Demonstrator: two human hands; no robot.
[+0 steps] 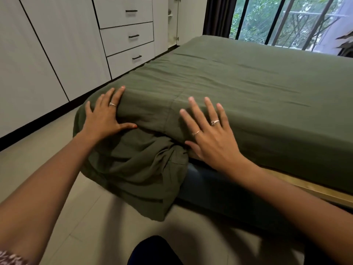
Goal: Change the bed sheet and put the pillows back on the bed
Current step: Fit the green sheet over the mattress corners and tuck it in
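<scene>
at the bottom edge a dark knee (152,251) pokes into view over the pale tiled floor (47,169), and a scrap of patterned sleeve (11,259) shows at the lower left corner. both bare forearms reach forward from there to the near corner of the bed.

the left hand (104,116) lies flat on the olive green bed sheet (238,88) right at the corner of the mattress, fingers straight and spread, thumb stretched out to the right across a fold; it grasps nothing, only presses the cloth. a ring sits on one of its fingers. the right hand (211,134) is likewise released, fingers straight and fanned, resting on the sheet along the near edge of the mattress just to the right of the corner seam; it wears two rings.

between and below the hands the loose corner of the sheet hangs in a bunched, wrinkled bundle down past the bed's dark base (219,192) to the floor. a strip of light wooden frame (305,188) shows under the mattress on the right.

farther on, the sheet is spread over the whole mattress with shallow creases. beyond the bed on the left stands a white wardrobe (47,54) with a stack of drawers (128,35) bearing black handles. at the far end a dark curtain (217,16) hangs beside a tall black-framed window (286,22) with green foliage outside.
</scene>
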